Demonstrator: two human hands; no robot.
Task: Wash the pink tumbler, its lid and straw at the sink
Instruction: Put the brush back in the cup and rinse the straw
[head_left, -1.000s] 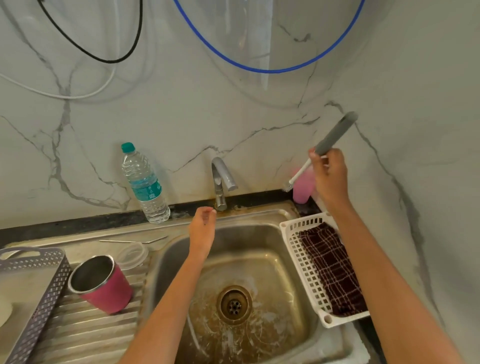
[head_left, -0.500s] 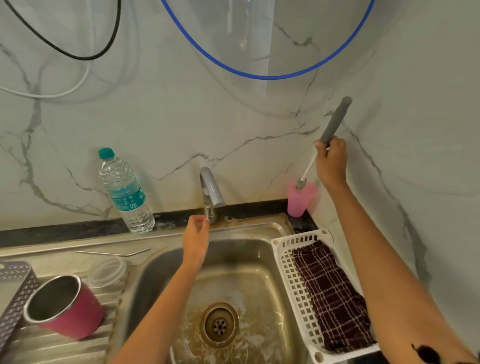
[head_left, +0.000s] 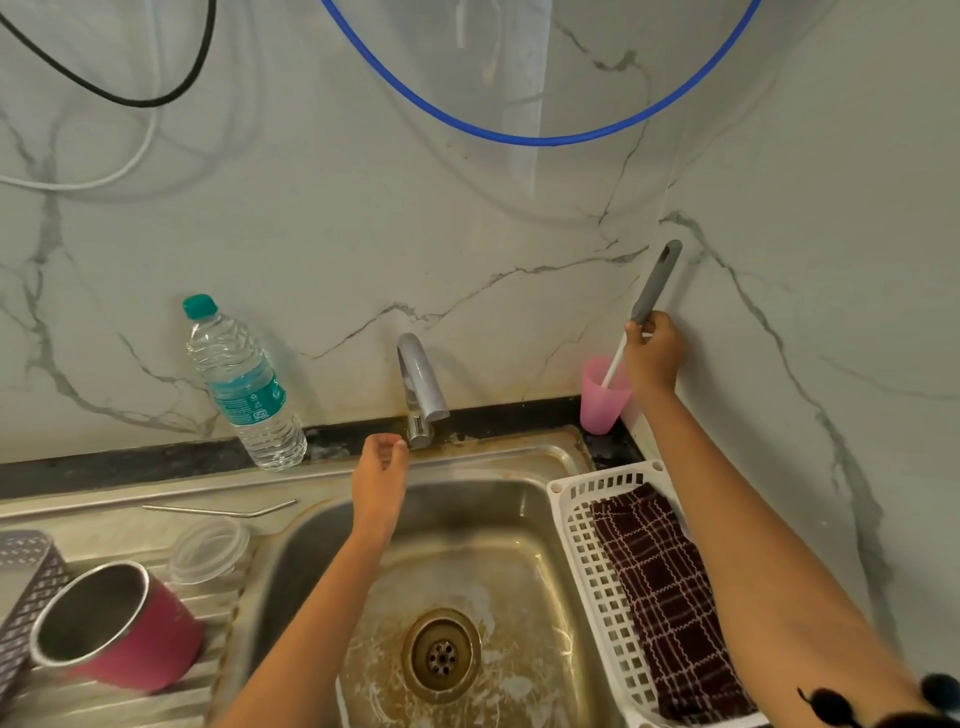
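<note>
The pink tumbler (head_left: 130, 631) lies tilted on the draining board at the lower left, its steel inside facing me. Its clear lid (head_left: 210, 550) rests just behind it, and the bent metal straw (head_left: 221, 511) lies on the sink's rim beyond. My right hand (head_left: 655, 353) grips a grey-handled bottle brush (head_left: 655, 283), whose white stem dips into a small pink cup (head_left: 602, 397) in the back corner. My left hand (head_left: 380, 478) hovers with relaxed fingers at the base of the tap (head_left: 422, 392), holding nothing.
A steel sink (head_left: 540, 525) with a central drain (head_left: 441, 656) lies below my arms. A white basket (head_left: 576, 525) holding a dark checked cloth (head_left: 670, 597) sits at the right. A water bottle (head_left: 244, 387) stands at the back left, a grey basket (head_left: 26, 582) far left.
My right hand has lowered the brush head-first into the pink cup in the corner. My left hand stayed near the tap's base. My view has tilted up slightly.
</note>
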